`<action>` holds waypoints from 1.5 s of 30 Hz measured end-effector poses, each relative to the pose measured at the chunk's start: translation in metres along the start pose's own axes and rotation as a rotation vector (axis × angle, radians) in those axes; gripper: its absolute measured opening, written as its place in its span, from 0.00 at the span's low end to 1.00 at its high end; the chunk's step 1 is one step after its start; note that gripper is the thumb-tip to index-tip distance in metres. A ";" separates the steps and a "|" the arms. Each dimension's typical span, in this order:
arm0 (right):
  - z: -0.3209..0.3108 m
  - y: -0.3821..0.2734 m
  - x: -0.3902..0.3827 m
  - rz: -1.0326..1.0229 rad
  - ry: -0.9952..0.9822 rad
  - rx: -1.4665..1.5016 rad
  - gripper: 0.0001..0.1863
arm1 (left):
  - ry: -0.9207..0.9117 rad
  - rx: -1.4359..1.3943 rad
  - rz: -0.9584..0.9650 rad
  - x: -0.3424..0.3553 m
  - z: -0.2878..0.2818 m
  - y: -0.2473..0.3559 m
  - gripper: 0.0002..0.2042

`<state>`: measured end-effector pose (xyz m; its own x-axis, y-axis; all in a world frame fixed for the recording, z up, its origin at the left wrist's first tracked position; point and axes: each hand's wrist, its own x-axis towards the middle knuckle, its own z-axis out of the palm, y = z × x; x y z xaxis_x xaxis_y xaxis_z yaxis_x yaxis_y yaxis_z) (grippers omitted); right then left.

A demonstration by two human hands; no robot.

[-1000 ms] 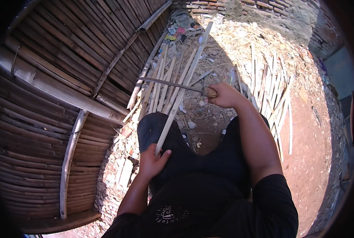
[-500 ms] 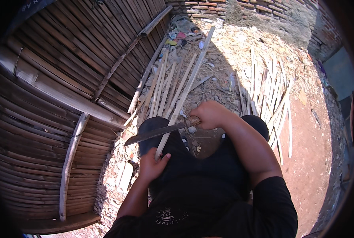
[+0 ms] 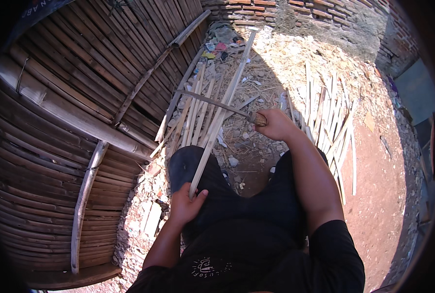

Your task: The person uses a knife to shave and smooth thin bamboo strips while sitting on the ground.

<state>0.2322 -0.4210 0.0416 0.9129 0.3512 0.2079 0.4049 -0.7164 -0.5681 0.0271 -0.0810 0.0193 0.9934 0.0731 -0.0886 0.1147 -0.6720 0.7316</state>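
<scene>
My left hand [image 3: 186,204] is closed round the near end of a long, pale bamboo strip [image 3: 209,149], beside my left thigh. The strip slants away from me over my left knee, its far end toward the brick wall. In my right hand [image 3: 275,124] is the wooden handle of a machete [image 3: 228,108], held out beyond my knees. Its dark blade points left and crosses the strip about midway along; edge and strip appear to touch. Several more bamboo strips [image 3: 196,115] lie on the ground just left of the held one.
A bamboo-slat wall [image 3: 95,63] with thick poles rises on my left. Another pile of bamboo strips [image 3: 324,117] lies on the right. A brick wall [image 3: 320,17] stands at the far side, with rubbish [image 3: 221,47] at its foot. Straw and rubble cover much of the ground.
My right hand has moved the machete away from me along the strip, from above my knee to well beyond it. The strip's far end has shifted slightly left. My left hand stays in place.
</scene>
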 end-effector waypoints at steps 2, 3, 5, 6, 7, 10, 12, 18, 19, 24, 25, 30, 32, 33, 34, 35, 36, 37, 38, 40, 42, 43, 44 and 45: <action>0.008 -0.027 -0.003 -0.116 -0.161 -0.108 0.17 | 0.020 -0.020 -0.005 -0.001 0.001 -0.003 0.22; 0.011 -0.040 -0.005 -0.173 -0.238 -0.166 0.17 | 0.030 -0.031 -0.003 0.000 0.001 -0.005 0.22; 0.022 -0.055 -0.009 -0.273 -0.307 -0.196 0.17 | 0.030 -0.012 0.003 0.000 0.002 -0.007 0.22; 0.024 -0.059 -0.008 -0.324 -0.341 -0.210 0.17 | 0.031 -0.002 0.004 0.000 0.002 -0.007 0.22; 0.021 -0.060 -0.007 -0.315 -0.341 -0.185 0.17 | 0.028 0.018 0.007 0.000 0.001 -0.006 0.22; 0.006 -0.042 -0.004 -0.211 -0.266 -0.112 0.18 | 0.012 0.051 0.009 -0.002 0.000 -0.001 0.22; -0.003 -0.014 0.003 -0.047 -0.111 -0.059 0.18 | 0.002 0.042 0.003 -0.001 -0.001 0.001 0.22; -0.023 0.001 0.002 0.361 0.203 -0.028 0.20 | -0.033 0.028 0.034 0.000 -0.002 0.004 0.22; -0.021 0.000 0.001 0.310 0.144 -0.036 0.20 | -0.024 0.025 0.037 0.000 -0.002 0.003 0.22; 0.003 -0.036 -0.002 -0.022 -0.128 -0.166 0.17 | 0.012 -0.002 0.007 -0.001 -0.001 0.000 0.22; 0.010 -0.043 -0.003 -0.115 -0.156 -0.219 0.16 | 0.011 -0.004 0.011 -0.001 -0.002 0.000 0.22; 0.042 -0.064 -0.003 -0.429 -0.206 -0.369 0.14 | 0.016 0.026 0.020 0.001 0.000 -0.003 0.22; 0.029 -0.062 -0.001 -0.345 -0.206 -0.353 0.15 | -0.001 0.035 0.008 0.000 -0.002 -0.001 0.22; 0.021 -0.059 0.000 -0.300 -0.208 -0.343 0.15 | -0.013 0.041 0.000 -0.001 -0.003 0.001 0.22; 0.018 -0.049 0.002 -0.171 -0.134 -0.268 0.15 | -0.010 0.046 0.006 -0.001 -0.003 0.000 0.22; 0.014 -0.037 0.004 -0.038 -0.061 -0.196 0.15 | -0.011 0.050 0.014 -0.001 -0.003 -0.001 0.22; 0.007 -0.028 0.006 0.093 0.014 -0.127 0.15 | -0.009 0.051 0.024 -0.001 -0.002 -0.001 0.22; 0.001 -0.021 0.007 0.201 0.079 -0.117 0.16 | -0.020 0.055 0.022 0.000 -0.003 -0.001 0.22; -0.006 -0.016 0.010 0.305 0.147 -0.105 0.16 | -0.027 0.060 0.020 0.000 -0.004 0.001 0.22; -0.014 -0.008 0.010 0.410 0.219 -0.084 0.17 | -0.055 0.070 0.000 0.001 -0.006 0.005 0.21; -0.016 -0.005 0.007 0.415 0.227 -0.067 0.17 | -0.102 0.079 -0.034 0.001 -0.007 0.009 0.20; -0.016 -0.005 0.005 0.354 0.185 -0.051 0.17 | -0.084 0.067 -0.013 0.002 -0.006 0.008 0.21; -0.016 -0.012 0.004 0.293 0.140 -0.032 0.16 | -0.066 0.056 0.007 0.002 -0.006 0.004 0.21; -0.014 -0.019 0.002 0.232 0.096 -0.014 0.16 | -0.049 0.045 0.026 0.002 -0.006 0.002 0.22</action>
<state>0.2269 -0.4146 0.0638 0.9819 0.1180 0.1484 0.1842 -0.7796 -0.5986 0.0296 -0.0782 0.0247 0.9944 0.0199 -0.1035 0.0872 -0.7061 0.7027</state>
